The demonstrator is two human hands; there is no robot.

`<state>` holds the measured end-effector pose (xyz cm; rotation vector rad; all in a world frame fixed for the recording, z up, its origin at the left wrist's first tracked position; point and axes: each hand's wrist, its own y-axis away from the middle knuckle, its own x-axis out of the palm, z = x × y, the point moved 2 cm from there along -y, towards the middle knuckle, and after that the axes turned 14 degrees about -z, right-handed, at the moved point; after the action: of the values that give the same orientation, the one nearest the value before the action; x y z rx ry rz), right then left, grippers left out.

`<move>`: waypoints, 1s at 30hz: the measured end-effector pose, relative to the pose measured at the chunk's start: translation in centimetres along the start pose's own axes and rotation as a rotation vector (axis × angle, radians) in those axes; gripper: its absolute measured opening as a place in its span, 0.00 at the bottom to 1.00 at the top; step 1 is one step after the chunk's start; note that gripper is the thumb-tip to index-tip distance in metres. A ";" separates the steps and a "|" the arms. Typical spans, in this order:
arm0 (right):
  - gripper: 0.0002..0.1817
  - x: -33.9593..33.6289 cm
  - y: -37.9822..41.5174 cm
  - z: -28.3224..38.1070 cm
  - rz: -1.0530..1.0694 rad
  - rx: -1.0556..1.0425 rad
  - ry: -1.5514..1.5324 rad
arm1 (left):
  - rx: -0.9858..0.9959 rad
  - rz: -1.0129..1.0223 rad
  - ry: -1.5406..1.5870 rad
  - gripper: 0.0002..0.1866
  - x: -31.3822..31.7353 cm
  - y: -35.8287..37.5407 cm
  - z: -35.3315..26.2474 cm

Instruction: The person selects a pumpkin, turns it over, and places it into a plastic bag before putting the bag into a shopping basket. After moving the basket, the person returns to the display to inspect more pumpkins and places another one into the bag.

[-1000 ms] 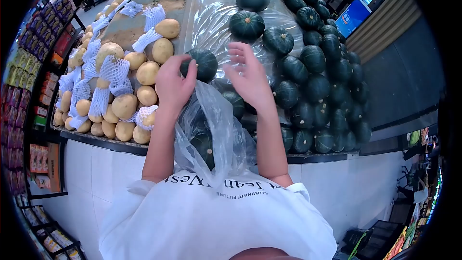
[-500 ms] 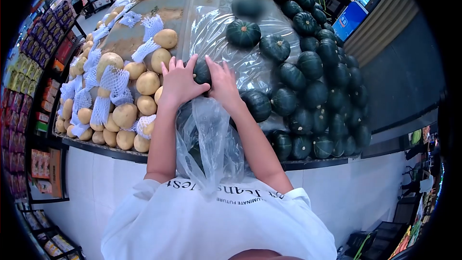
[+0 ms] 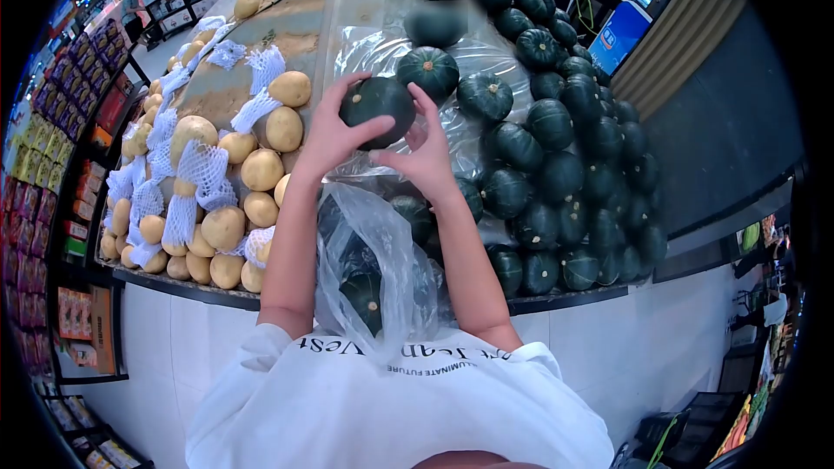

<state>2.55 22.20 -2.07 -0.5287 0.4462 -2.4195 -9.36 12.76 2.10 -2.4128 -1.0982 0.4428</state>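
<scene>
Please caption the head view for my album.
Left hand and right hand cup a kabocha squash near a clear plastic bag.

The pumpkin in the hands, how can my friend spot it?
Find the big display stand with dark green pumpkins. At its front is a clear plastic bag. Just beyond it is the pumpkin between the left hand and right hand, the only one held.

The dark-green pumpkin (image 3: 387, 102) has moved farther out from the plastic bag (image 3: 401, 274).
</scene>
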 end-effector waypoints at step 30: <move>0.53 2.4 2.6 0.1 -0.204 -0.523 0.660 | -0.889 0.021 0.871 0.36 0.4 0.7 4.2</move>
<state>2.10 18.73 -2.44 0.0487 1.3834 -2.6318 -10.57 13.72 -1.84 -2.7815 -0.9237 -1.2415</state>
